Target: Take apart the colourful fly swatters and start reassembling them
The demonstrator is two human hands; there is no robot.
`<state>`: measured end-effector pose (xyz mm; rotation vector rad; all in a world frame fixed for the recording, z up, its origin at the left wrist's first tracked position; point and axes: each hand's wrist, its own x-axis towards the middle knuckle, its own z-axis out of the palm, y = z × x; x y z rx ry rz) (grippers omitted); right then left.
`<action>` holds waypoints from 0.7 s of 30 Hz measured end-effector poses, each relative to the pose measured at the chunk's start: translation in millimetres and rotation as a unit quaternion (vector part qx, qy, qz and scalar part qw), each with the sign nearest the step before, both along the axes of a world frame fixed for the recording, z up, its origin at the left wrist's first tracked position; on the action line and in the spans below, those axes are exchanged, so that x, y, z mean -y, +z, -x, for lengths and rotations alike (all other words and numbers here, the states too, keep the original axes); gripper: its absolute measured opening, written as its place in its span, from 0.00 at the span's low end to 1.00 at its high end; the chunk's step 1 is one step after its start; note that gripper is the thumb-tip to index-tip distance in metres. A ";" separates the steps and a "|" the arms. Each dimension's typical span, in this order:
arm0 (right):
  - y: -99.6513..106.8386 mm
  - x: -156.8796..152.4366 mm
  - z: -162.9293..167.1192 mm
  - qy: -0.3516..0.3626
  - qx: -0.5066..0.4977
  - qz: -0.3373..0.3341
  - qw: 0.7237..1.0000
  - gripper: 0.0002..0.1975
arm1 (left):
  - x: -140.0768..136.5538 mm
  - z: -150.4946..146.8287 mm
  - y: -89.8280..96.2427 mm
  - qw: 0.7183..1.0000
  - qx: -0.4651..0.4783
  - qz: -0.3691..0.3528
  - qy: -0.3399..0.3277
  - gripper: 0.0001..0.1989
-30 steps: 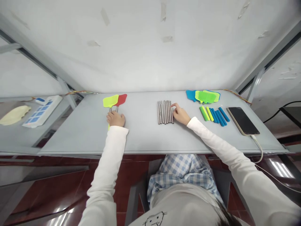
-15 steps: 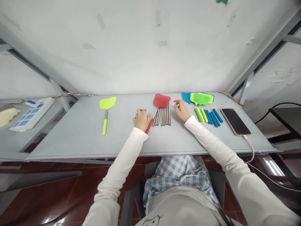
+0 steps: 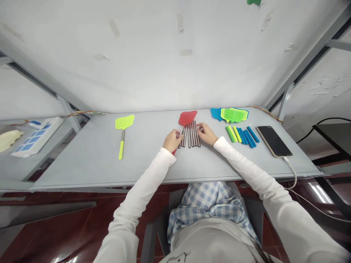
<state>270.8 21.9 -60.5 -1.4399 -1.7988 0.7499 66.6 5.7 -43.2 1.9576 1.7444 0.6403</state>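
A red fly swatter lies at the middle of the table, its mesh head toward the wall. My left hand is closed around its red handle and covers most of it. Right beside it lie several bare metal tubes, fanned slightly, their far ends at the red head. My right hand is at the right side of these tubes, fingers bent and apart, fingertips at the outermost tube. Whether they grip it I cannot make out. A yellow-green fly swatter with a yellow handle lies apart on the left.
Loose blue, green and yellow swatter heads lie stacked at the back right. In front are several coloured handle sleeves. A phone with a white cable lies at the right. A white-and-blue box stands on the left neighbouring table.
My left hand has moved right and closed on the red swatter's handle. My right hand has moved left and down to the metal tubes.
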 end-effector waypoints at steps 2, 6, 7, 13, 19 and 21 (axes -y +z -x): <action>0.2 -0.3 2.1 -0.010 -0.050 0.039 0.998 0.17 | -2.5 -1.6 -1.7 0.999 0.042 0.003 0.002 0.07; 5.5 -0.5 0.8 -0.014 -0.117 0.092 0.989 0.15 | -3.3 1.1 2.9 0.993 0.113 -0.013 0.023 0.08; 8.2 0.0 -0.6 -0.021 -0.110 0.066 0.992 0.15 | -2.8 3.0 6.5 0.992 0.121 -0.030 0.024 0.09; 32.7 3.6 -14.0 -0.123 -0.010 -0.199 0.972 0.24 | 1.7 6.9 35.5 0.977 -0.002 -0.201 -0.075 0.15; 51.3 -8.8 -41.7 -0.158 -0.226 -0.158 0.948 0.39 | -4.2 -7.5 37.0 0.951 -0.134 -0.264 -0.086 0.19; 54.5 -13.5 -52.9 -0.109 -0.294 -0.089 0.945 0.42 | -9.4 -9.0 31.7 0.951 -0.137 -0.259 -0.102 0.20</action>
